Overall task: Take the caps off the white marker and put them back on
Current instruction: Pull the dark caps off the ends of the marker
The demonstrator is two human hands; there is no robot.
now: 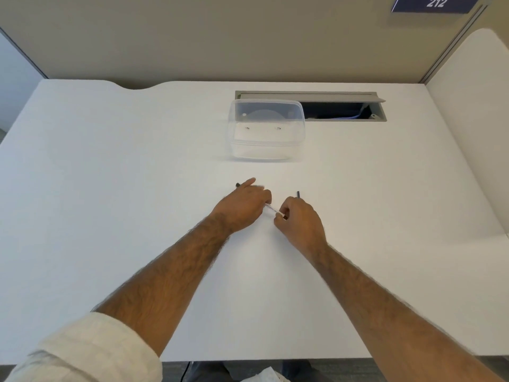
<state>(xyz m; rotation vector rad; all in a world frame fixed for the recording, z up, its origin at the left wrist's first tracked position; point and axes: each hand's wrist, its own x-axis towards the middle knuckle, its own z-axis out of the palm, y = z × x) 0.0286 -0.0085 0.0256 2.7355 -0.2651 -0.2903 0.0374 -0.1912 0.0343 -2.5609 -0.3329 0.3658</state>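
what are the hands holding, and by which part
The white marker, one end in the left hand, the other in the right hand; only its middle shows.

Your left hand (245,201) and right hand (298,219) meet mid-worktop (110,188), with a tub (267,129) and a cable hatch (341,110) behind them.

The marker (271,208) spans the gap between your hands, one end in each set of fingers. One small piece (237,185) lies just left of your left forefinger. Another small rod (298,194) shows just behind your right hand; whether they touch cannot be told. Farther back, well apart from your hands, the tub stands on the worktop, overlapping the left end of the hatch set into the surface. A numbered sign (435,3) hangs on the wall at far right.
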